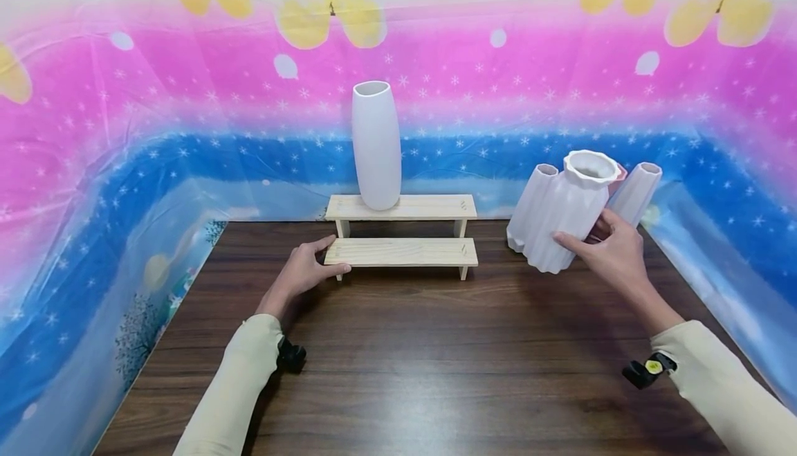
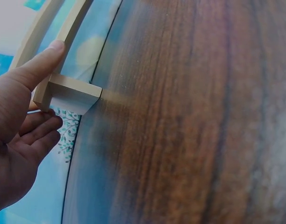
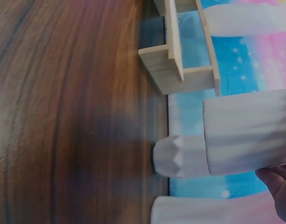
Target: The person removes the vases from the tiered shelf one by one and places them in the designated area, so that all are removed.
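My left hand (image 1: 301, 269) grips the left end of a two-step wooden stand (image 1: 398, 252), thumb on the lower step. In the left wrist view the thumb (image 2: 47, 63) lies along the wood, the other fingers curled near its end. A tall smooth white vase (image 1: 376, 144) stands on the upper step. At the right, my right hand (image 1: 613, 252) holds a ribbed white vase (image 1: 569, 210) with a scalloped rim, slightly tilted. The right wrist view shows its base (image 3: 213, 135) raised off the table, with the hand mostly out of frame.
Two slim faceted white vases (image 1: 534, 200) (image 1: 638, 193) stand behind the held vase, at the table's back right. A pinkish rim (image 1: 618, 174) peeks out between them, mostly hidden. The dark wooden table (image 1: 411, 359) ends at a patterned cloth backdrop (image 1: 448, 89).
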{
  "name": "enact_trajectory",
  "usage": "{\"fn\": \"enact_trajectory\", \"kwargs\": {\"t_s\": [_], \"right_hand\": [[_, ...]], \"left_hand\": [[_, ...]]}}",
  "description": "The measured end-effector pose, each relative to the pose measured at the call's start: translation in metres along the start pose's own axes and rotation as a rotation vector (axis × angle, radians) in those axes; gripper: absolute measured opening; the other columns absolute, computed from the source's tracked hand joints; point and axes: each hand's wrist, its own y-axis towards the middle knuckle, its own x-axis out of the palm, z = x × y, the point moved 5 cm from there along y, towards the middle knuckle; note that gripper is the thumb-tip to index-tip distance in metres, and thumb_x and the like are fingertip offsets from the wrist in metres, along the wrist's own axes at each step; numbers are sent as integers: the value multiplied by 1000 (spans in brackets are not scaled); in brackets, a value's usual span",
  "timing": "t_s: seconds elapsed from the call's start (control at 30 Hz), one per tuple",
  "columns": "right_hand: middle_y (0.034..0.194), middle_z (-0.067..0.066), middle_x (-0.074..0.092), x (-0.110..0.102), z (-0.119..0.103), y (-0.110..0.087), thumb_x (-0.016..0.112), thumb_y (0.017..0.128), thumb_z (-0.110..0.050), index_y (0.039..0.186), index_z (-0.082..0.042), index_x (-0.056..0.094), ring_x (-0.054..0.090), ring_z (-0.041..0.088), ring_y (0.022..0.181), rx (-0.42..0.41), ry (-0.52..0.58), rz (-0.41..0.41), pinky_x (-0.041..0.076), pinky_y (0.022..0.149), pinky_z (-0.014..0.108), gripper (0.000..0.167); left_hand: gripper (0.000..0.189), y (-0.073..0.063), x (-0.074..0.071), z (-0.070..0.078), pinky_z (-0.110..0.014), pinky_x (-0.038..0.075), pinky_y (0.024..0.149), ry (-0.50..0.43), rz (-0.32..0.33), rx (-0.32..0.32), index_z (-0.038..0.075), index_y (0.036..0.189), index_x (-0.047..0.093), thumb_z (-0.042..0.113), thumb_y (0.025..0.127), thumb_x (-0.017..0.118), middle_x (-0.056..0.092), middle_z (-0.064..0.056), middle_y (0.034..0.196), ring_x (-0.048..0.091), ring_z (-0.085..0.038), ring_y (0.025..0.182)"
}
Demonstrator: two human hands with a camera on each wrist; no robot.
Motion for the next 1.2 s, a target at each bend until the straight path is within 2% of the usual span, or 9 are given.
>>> {"fn": "enact_trajectory", "kwargs": {"t_s": [0.07,0.23,0.4,0.5,0.73,1.0,1.2], "right_hand": [[129,16,69,-3,6,-3,88,80,-45,135,-9,60,59,-7,95,3,-12,11,47,75,6,72],[130,16,68,-8,21,-9,87,81,-44,138,-10,59,59,-3,98,10,-32,27,45,74,5,72],[130,17,67,-14,33,-13,88,80,-43,139,-8,58,59,-2,99,26,-33,52,45,73,5,74],[131,18,66,-18,40,-14,88,80,-43,140,-9,58,58,-4,97,34,-37,55,45,73,4,75],[126,18,67,-27,57,-16,88,80,-44,139,-8,58,57,-11,87,67,-57,69,46,69,6,74],[127,18,66,-32,75,-15,89,80,-40,141,-8,58,58,-10,88,101,-35,111,48,70,7,75],[130,19,66,-37,92,-11,89,79,-43,142,-7,57,56,-9,89,159,-43,141,46,69,6,80]], "left_hand": [[90,0,0,0,-35,42,68,2,0,3,1,155,41,43,87,82,64,-24,132,43,-18,62],[90,-1,1,-1,-36,42,68,6,-6,-3,1,156,41,45,88,81,63,-24,133,39,-16,57],[91,-2,2,-1,-36,42,66,-6,-15,-14,3,157,40,46,88,80,69,-18,111,36,-15,53],[91,-1,2,-1,-35,42,65,-8,-15,-17,3,157,40,46,88,80,69,-18,107,36,-15,54],[92,-1,1,-1,-35,42,67,-2,-10,-16,3,157,40,47,88,80,67,-22,122,37,-16,57],[90,-2,0,0,-35,41,64,-8,-11,-20,4,157,40,46,88,80,69,-18,104,35,-15,55],[92,-2,0,0,-35,41,65,-10,-12,-19,3,157,40,48,87,80,69,-21,107,33,-15,55]]}}
